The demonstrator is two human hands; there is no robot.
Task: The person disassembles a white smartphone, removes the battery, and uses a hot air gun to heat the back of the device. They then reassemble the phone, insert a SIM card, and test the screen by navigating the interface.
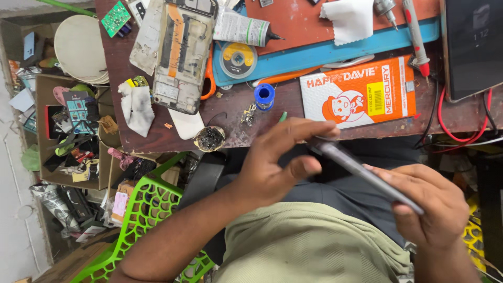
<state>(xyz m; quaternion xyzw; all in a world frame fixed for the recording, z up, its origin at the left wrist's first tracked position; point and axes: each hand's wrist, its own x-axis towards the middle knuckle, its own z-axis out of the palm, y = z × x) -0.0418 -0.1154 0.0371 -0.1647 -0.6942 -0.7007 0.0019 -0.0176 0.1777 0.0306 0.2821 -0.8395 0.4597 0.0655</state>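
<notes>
A slim dark phone [361, 170] is held edge-on over my lap, just in front of the worn wooden bench [157, 133]. My left hand [272, 165] reaches in from the left, with its fingertips on the phone's upper end and the thumb curled beneath. My right hand [432, 204] grips the phone's lower end from the right, fingers wrapped under it. On the bench beyond lies an opened phone frame [183, 52] with its insides showing.
The bench carries an orange and white box [361, 94], a blue spool [264, 96], a small pot of black paste [209, 139], a grimy white cloth [137, 107], a glue tube [243, 29], a blue mat [325, 50] and a dark tablet [474, 44]. A green plastic chair [152, 209] stands at the left.
</notes>
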